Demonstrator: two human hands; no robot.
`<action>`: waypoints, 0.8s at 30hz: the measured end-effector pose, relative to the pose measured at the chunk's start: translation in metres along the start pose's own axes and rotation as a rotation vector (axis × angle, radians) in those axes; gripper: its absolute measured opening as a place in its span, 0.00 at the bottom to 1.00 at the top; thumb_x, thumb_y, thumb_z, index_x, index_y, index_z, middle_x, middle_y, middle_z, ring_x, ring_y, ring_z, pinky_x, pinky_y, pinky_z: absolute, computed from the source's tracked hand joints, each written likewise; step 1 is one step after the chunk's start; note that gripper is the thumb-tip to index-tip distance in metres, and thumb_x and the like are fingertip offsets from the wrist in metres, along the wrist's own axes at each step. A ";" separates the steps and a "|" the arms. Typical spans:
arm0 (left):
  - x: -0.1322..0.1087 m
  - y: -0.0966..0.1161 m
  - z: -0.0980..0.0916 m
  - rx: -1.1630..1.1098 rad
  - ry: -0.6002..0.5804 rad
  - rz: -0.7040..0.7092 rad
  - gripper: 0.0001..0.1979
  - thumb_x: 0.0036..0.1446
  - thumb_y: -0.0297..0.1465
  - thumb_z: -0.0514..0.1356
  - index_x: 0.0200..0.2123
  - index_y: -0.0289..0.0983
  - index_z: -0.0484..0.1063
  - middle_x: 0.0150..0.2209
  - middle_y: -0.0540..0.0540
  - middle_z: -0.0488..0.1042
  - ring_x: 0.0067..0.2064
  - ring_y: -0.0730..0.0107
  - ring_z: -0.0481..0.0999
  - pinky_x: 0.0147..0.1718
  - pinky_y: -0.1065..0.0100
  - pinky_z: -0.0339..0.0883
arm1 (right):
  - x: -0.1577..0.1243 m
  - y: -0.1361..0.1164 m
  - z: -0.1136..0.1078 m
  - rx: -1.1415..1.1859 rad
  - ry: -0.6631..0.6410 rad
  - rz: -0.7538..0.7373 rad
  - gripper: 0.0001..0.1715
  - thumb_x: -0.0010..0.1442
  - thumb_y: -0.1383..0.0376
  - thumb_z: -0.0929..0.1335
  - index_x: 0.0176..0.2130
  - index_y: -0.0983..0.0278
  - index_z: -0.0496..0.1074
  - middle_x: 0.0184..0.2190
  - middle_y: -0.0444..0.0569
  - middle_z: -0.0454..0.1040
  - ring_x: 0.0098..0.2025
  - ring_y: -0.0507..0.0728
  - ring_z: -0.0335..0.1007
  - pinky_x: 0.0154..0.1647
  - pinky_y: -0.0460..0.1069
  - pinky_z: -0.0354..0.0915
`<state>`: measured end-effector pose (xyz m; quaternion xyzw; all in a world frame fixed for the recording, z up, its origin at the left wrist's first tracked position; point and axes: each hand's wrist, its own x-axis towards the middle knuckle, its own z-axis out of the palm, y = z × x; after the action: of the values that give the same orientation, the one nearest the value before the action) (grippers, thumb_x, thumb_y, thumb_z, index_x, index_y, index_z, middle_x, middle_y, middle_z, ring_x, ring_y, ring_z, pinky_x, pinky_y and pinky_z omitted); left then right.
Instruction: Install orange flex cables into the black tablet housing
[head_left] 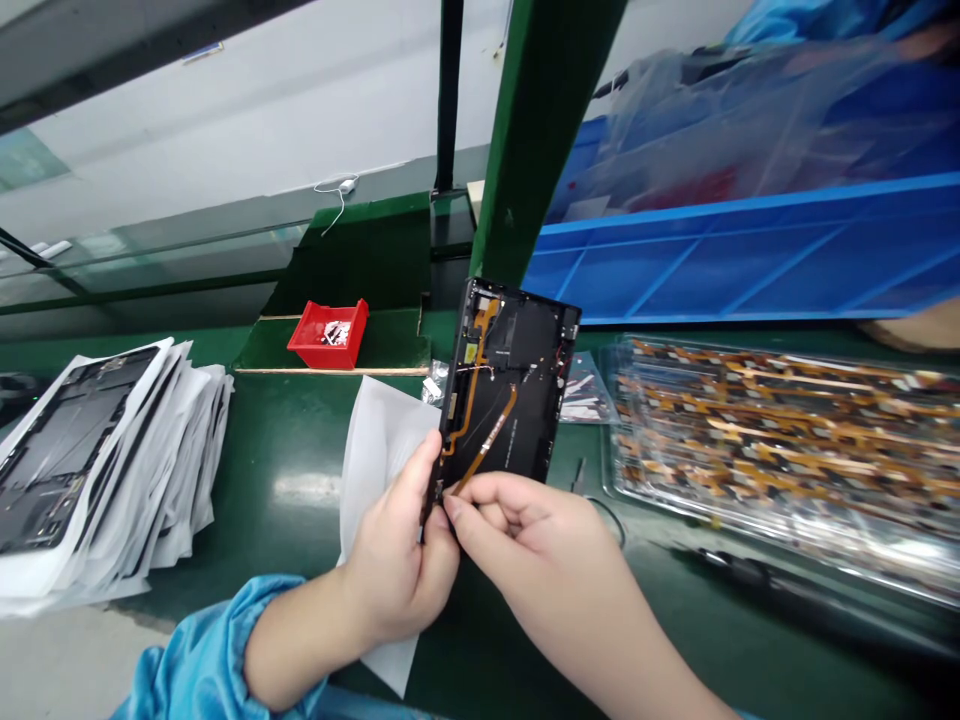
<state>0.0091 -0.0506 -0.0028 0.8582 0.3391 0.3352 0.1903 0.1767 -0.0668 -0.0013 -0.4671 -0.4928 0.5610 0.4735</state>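
A black tablet housing [525,420] with exposed inner parts is held tilted above the bench. My left hand [401,550] grips its lower left edge, fingers behind and thumb in front. My right hand [525,520] pinches the lower end of an orange flex cable [491,440] between thumb and forefinger, at the housing's lower left corner. The cable's upper end lies across the black inner face. Another orange flex cable [474,395] runs down the left side of the housing. What the pinched end touches is hidden by my fingertips.
A stack of housings interleaved with white sheets [180,450] stands left. A red bin [330,335] with small parts sits behind. To the right are a clear tray of flex cables [780,440], a black screwdriver-like tool [750,575] and a blue crate [750,255]. A white foam sleeve [382,430] lies beneath.
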 end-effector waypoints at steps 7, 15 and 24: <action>0.000 -0.001 -0.002 0.004 -0.001 -0.012 0.39 0.67 0.20 0.50 0.75 0.47 0.40 0.72 0.44 0.52 0.72 0.62 0.56 0.71 0.62 0.54 | 0.001 0.000 -0.001 0.021 -0.014 0.021 0.27 0.54 0.47 0.64 0.28 0.68 0.74 0.18 0.44 0.58 0.22 0.48 0.51 0.21 0.41 0.52; -0.001 -0.002 -0.001 0.012 0.002 -0.001 0.40 0.67 0.20 0.50 0.75 0.47 0.40 0.72 0.44 0.52 0.72 0.62 0.56 0.71 0.62 0.56 | 0.002 0.003 0.001 -0.008 0.050 0.002 0.24 0.52 0.48 0.65 0.27 0.67 0.73 0.18 0.43 0.57 0.21 0.48 0.52 0.21 0.41 0.54; 0.000 -0.001 0.000 0.028 0.011 0.023 0.40 0.66 0.19 0.51 0.75 0.46 0.40 0.71 0.42 0.55 0.71 0.61 0.59 0.70 0.61 0.57 | 0.002 0.003 0.001 -0.026 0.011 0.046 0.27 0.53 0.47 0.63 0.27 0.68 0.72 0.18 0.44 0.57 0.22 0.48 0.51 0.22 0.42 0.52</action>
<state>0.0084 -0.0502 -0.0036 0.8628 0.3350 0.3371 0.1724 0.1755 -0.0650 -0.0044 -0.4873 -0.4865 0.5627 0.4574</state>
